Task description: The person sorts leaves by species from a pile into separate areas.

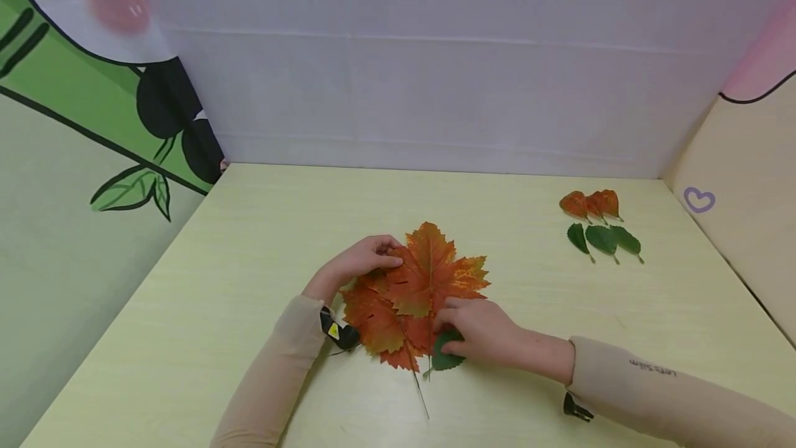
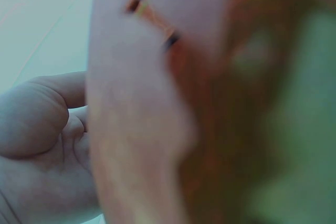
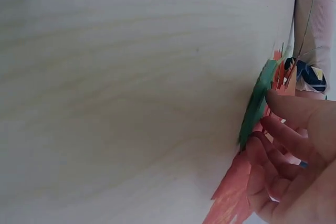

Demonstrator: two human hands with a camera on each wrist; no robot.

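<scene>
The right hand (image 1: 480, 330) pinches the green leaf (image 1: 446, 361), best lightly; the left hand (image 1: 365, 258) grips orange leaves (image 1: 429, 269) beside it, best steadily.

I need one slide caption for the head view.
Left hand at clustered orange leaves, right hand holding a green leaf.

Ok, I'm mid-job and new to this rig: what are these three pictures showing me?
There's no machine: a person's left hand and right hand are working bare. The widest picture looks down from the head; the other two come from cameras worn on each wrist. On the table, farther right, three small orange leaves lie behind three green ones. The right hand pinches another green leaf by the big orange leaves. The left hand is at their edge; whether it grips them is unclear.
</scene>
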